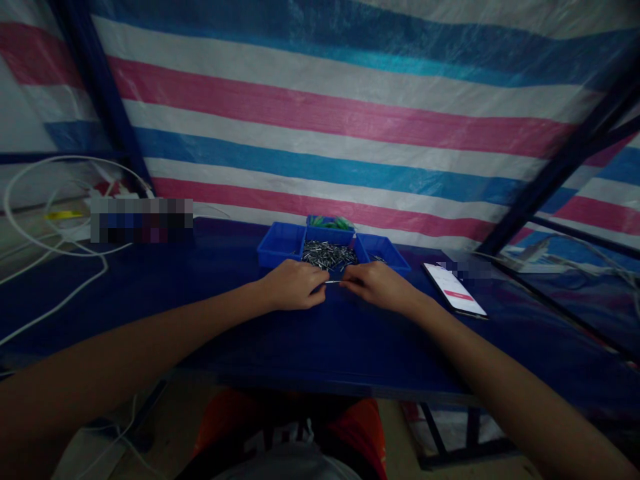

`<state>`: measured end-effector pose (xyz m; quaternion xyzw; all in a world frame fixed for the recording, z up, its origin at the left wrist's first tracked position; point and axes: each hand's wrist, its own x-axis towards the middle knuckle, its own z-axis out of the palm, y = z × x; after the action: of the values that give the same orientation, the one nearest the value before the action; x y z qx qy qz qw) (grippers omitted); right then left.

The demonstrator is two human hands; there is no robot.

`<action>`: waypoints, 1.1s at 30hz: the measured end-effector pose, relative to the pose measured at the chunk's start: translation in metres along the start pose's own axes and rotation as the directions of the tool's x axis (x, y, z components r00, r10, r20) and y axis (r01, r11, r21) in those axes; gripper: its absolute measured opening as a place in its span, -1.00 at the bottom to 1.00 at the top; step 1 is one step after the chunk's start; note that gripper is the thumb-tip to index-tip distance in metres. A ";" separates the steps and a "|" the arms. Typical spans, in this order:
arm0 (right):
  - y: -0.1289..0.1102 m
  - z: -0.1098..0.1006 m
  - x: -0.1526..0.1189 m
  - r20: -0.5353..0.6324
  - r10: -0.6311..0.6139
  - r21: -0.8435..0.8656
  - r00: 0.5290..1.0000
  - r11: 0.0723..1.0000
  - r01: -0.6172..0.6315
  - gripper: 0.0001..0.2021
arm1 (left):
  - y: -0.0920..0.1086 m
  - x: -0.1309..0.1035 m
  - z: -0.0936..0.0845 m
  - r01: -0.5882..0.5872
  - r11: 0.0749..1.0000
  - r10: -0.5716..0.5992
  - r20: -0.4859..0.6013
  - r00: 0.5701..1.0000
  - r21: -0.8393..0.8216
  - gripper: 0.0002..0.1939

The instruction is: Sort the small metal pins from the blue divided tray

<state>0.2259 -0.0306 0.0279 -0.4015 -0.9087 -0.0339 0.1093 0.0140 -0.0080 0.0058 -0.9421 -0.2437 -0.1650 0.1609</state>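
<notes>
So there's a thin, shiny rod (333, 283) right around the middle of the frame, just this side of the bin (330, 256) full of loose metal bits. Left hand (295, 285) looks to be pinching one end, and the right hand (376, 285) has the other end in its fingertips, knuckles up. If it were me, I'd keep both pinches light and in line, hands low over the worktop (320, 347), and work by small finger moves so the rod doesn't bend or pop loose. Its long axis runs left to right across the frame, pretty much level, one end toward each hand. Can't tell which end is the tip, fingers cover both. Phone (456, 291) sits off to the right, well apart.
</notes>
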 end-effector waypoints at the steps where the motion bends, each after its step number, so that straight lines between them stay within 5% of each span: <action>1: 0.000 0.000 0.000 0.003 0.010 0.006 1.000 1.000 -0.010 -0.87 | 0.001 0.000 -0.001 -0.001 1.000 0.001 0.000 1.000 -0.005 -0.82; 21: -0.001 0.001 0.001 0.124 -0.058 0.082 0.991 0.995 0.048 -0.82 | -0.001 0.000 -0.001 0.022 0.999 -0.020 -0.034 0.999 0.045 -0.84; 33: -0.004 0.007 0.001 0.084 -0.096 0.057 0.992 0.994 0.092 -0.84 | -0.001 -0.002 0.001 -0.206 0.978 0.205 -0.215 0.955 0.021 -0.74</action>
<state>0.2212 -0.0311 0.0211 -0.3564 -0.9310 0.0025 0.0785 0.0121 -0.0071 0.0041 -0.9389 -0.1254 -0.2489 0.2020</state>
